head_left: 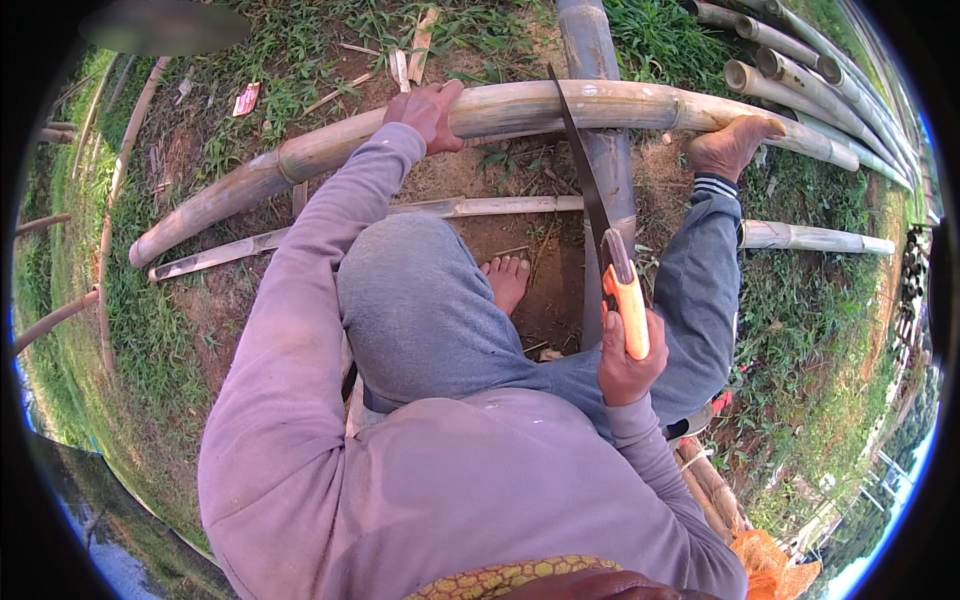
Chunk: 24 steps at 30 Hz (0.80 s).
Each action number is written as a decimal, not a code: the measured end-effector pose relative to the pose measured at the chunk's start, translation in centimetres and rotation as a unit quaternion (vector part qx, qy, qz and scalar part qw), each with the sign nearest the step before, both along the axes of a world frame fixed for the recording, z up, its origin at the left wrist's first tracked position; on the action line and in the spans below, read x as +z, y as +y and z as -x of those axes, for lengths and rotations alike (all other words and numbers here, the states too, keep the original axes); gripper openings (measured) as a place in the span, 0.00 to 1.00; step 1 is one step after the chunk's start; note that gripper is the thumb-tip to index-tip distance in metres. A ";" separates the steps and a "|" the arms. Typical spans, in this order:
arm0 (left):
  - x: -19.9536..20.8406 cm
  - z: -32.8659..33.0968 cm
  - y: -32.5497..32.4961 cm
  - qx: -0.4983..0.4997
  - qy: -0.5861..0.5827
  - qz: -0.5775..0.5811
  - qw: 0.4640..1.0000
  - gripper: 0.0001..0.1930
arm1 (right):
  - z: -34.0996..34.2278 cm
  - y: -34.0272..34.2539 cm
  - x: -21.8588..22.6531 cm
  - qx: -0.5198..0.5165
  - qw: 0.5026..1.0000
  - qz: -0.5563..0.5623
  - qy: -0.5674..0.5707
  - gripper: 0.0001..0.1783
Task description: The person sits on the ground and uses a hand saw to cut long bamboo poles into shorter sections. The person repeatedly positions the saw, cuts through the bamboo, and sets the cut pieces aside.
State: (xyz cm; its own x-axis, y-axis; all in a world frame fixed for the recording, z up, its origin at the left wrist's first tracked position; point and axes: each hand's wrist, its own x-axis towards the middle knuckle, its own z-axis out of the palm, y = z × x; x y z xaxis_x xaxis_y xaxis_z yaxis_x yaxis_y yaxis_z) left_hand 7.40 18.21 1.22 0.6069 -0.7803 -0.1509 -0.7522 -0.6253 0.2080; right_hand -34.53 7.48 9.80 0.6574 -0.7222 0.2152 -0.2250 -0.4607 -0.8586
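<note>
A thick bamboo pole (350, 140) lies crosswise in front of me, over a second, greyish bamboo pole (590, 40) that runs away from me. My left hand (428, 115) is closed over the crosswise pole, left of the crossing. In my right hand (632, 360) is the orange handle of a hand saw (588, 185). Its long dark blade points away from me, and the far end meets the crosswise pole just left of the crossing. My bare right foot (735, 145) rests on that pole, right of the crossing.
Thinner bamboo lengths (815, 238) lie on the ground nearer to me. Several cut poles (820, 95) are stacked at the far right. Bamboo scraps (422, 45) and a small red-and-white packet (247, 98) lie in the grass. My other bare foot (507, 282) stands on the dirt.
</note>
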 end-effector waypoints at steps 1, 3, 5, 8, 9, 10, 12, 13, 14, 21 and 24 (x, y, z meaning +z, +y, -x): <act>-0.1 0.2 -0.1 0.010 -0.007 -0.010 1.000 0.42 | -1.9 -0.6 -0.6 0.010 0.999 0.024 -0.027 0.14; 0.7 0.8 -1.0 0.009 0.023 -0.036 0.999 0.47 | -11.0 -4.6 -1.3 -0.016 0.996 0.078 0.046 0.13; 2.3 -0.4 -2.4 0.005 0.021 -0.044 0.999 0.51 | -16.2 -6.4 -1.5 -0.041 0.997 0.060 0.014 0.16; 1.4 0.9 -0.5 0.007 0.039 -0.057 0.998 0.51 | -13.3 -4.3 -2.6 -0.037 0.998 0.057 0.007 0.16; 1.4 0.3 -0.3 0.010 0.036 -0.045 0.998 0.51 | -10.7 -3.5 -2.0 -0.026 0.998 0.051 0.006 0.15; 1.0 -0.2 -0.1 0.014 0.037 -0.035 0.999 0.51 | -6.9 -2.1 -1.7 -0.017 1.000 0.013 0.013 0.14; 1.3 0.5 0.3 0.018 0.043 -0.049 0.998 0.51 | 0.0 1.0 1.2 -0.011 0.998 -0.037 0.057 0.13; 1.4 0.5 0.1 0.016 0.036 -0.043 0.998 0.50 | 2.0 1.8 2.0 0.000 0.998 -0.022 0.050 0.14; 1.3 0.5 0.0 0.014 0.030 -0.038 0.999 0.50 | 1.9 1.5 1.5 0.003 0.999 -0.004 0.043 0.14; 1.3 0.6 -1.6 0.007 0.006 -0.023 1.000 0.46 | -15.7 -5.1 -1.9 -0.052 0.996 0.068 0.010 0.13; 1.2 0.4 -0.4 0.019 0.009 -0.024 0.999 0.46 | -9.2 -2.5 -1.6 -0.025 0.996 0.079 0.011 0.12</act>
State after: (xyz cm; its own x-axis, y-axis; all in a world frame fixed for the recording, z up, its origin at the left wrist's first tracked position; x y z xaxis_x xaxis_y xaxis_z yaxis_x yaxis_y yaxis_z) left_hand 7.00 17.84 2.42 0.6323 -0.7488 -0.1989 -0.7245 -0.6624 0.1905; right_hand -25.35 5.00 8.18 0.6275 -0.7121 0.3149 -0.2689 -0.5777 -0.7707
